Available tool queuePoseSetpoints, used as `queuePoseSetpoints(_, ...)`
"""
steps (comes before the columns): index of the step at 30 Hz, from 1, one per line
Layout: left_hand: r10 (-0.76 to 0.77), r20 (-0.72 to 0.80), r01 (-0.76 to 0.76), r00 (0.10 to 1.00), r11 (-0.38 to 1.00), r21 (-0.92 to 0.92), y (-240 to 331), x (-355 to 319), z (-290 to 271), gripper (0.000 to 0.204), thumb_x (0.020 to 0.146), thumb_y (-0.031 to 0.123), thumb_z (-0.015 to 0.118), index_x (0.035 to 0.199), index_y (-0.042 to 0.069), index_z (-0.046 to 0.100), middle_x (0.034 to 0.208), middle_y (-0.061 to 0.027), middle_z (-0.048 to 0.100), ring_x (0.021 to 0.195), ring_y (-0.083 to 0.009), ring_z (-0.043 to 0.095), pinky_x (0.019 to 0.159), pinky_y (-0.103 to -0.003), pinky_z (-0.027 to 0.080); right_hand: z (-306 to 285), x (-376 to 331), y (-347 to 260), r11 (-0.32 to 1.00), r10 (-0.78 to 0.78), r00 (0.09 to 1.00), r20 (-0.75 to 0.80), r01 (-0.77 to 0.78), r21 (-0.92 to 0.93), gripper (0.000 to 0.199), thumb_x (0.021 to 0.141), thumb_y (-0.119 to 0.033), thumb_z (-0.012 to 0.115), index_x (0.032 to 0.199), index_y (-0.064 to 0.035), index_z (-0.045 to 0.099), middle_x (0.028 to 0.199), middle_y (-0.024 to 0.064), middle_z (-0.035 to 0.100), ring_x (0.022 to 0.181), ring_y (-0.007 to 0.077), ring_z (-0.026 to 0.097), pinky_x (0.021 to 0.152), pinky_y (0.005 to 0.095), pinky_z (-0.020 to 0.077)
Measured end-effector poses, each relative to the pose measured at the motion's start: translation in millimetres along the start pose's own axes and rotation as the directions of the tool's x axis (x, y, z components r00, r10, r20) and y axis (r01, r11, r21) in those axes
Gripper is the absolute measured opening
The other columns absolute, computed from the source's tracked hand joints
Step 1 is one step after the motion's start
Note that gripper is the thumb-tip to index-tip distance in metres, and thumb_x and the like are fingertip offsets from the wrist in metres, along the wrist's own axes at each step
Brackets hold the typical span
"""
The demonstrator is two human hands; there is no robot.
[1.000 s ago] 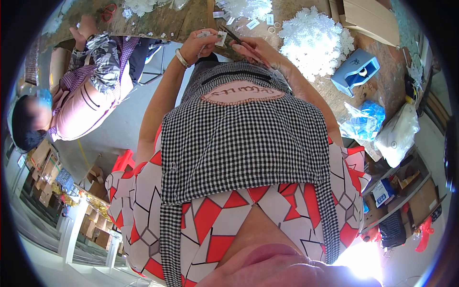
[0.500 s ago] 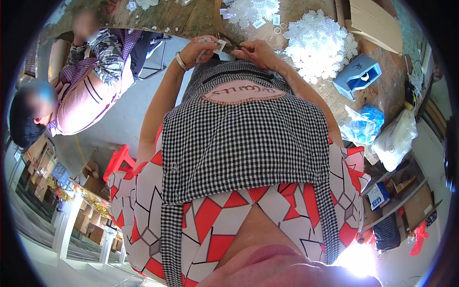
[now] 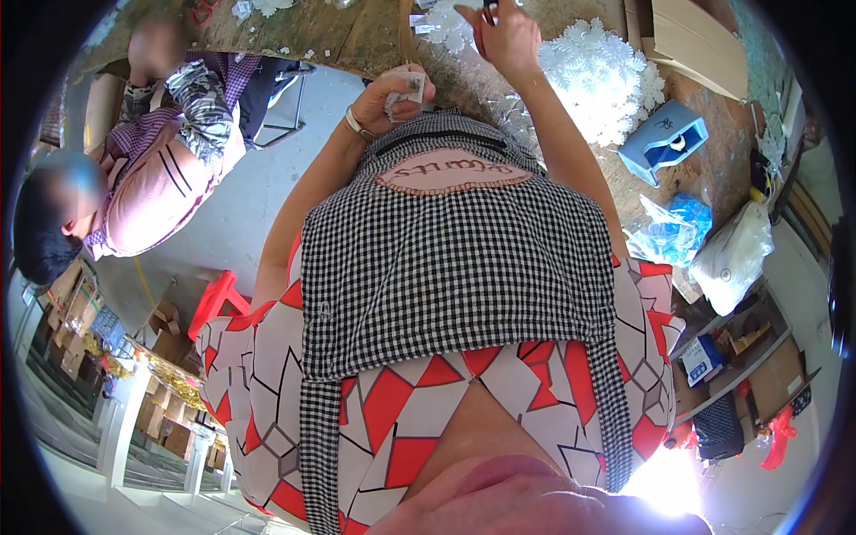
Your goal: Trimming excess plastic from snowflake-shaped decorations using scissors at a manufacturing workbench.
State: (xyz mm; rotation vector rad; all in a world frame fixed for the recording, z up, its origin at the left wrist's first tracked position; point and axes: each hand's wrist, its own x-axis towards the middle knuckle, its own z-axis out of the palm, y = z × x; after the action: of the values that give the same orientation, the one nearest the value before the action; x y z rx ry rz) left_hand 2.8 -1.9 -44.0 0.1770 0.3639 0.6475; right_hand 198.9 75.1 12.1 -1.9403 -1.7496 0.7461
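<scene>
My left hand (image 3: 397, 96) is closed around small white paper tags (image 3: 412, 84) in front of the apron, near the table's edge. My right hand (image 3: 510, 43) is over the table, its fingers bent and pointing away from me. A small dark thing (image 3: 489, 12) shows between its thumb and fingers at the top rim, too cut off to name. Close by lie a big heap of white plastic snowflakes (image 3: 593, 85) and a smaller pile of snowflakes (image 3: 448, 27), partly behind the right hand.
A blue tape dispenser (image 3: 664, 143) stands right of the heap, beyond it an opened cardboard box (image 3: 700, 45). Blue plastic film (image 3: 682, 227) and a white plastic bag (image 3: 736, 259) sit at the right. Two people (image 3: 169, 165) sit at the left; a red stool (image 3: 218, 303) is behind me.
My right hand has moved away from the left, up and slightly right across the table. My left hand has drawn slightly right and still holds the tags.
</scene>
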Motion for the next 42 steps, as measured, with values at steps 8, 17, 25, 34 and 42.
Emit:
queuePoseSetpoints(8,-0.032,0.008,0.031,0.999,0.998,0.055,-7,-1,9,0.033,0.079,0.009,0.051,0.112,0.004,0.049,0.078,-0.0083,0.056,0.044,-0.0055,0.037,0.037,-0.017,0.030,35,31,32,0.994,0.023,0.991,-0.131,-0.008,0.110,0.030,0.071,-0.020,0.064,0.091,-0.0011,0.052,0.076,0.0184,0.060,0.071,0.0370,0.058,0.061,0.0444,0.0457)
queuePoseSetpoints(17,0.035,-0.082,-0.027,0.996,0.995,0.093,12,9,10,0.011,0.086,0.019,0.051,0.081,0.009,0.048,0.069,0.0001,0.048,0.046,-0.0050,0.035,0.036,-0.017,0.026,3,53,66,0.490,0.159,0.970,0.186,-0.241,0.838,0.024,0.078,-0.015,0.059,0.094,0.0020,0.054,0.068,0.0132,0.061,0.056,0.0202,0.060,0.047,0.0275,0.0473)
queuePoseSetpoints(25,-0.007,-0.347,0.110,0.938,0.954,0.279,19,20,6,0.025,0.083,0.021,0.056,0.064,0.010,0.044,0.048,0.0016,0.040,0.034,-0.0064,0.035,0.029,-0.021,0.023,-1,46,12,0.962,-0.147,0.967,-0.210,0.189,0.197,0.030,0.067,-0.017,0.074,0.088,-0.0024,0.057,0.062,0.0087,0.057,0.054,0.0145,0.052,0.053,0.0282,0.0447)
queuePoseSetpoints(34,0.070,-0.335,0.125,0.940,0.841,0.526,38,19,46,0.006,0.074,0.010,0.062,0.074,0.007,0.057,0.049,0.0009,0.043,0.036,-0.0056,0.034,0.033,-0.021,0.021,-4,2,-51,0.849,-0.479,0.759,0.441,0.274,0.451,0.034,0.069,-0.015,0.071,0.096,-0.0047,0.053,0.065,0.0021,0.050,0.058,0.0084,0.044,0.054,0.0240,0.0398)
queuePoseSetpoints(42,0.153,-0.141,0.024,0.978,0.592,0.805,42,11,42,0.011,0.072,0.017,0.064,0.076,0.009,0.060,0.048,0.0024,0.042,0.037,-0.0067,0.037,0.035,-0.020,0.026,-20,6,-61,0.796,-0.461,0.706,0.538,0.060,0.603,0.028,0.069,-0.009,0.069,0.091,-0.0017,0.054,0.068,0.0011,0.053,0.063,0.0066,0.047,0.056,0.0228,0.0405)
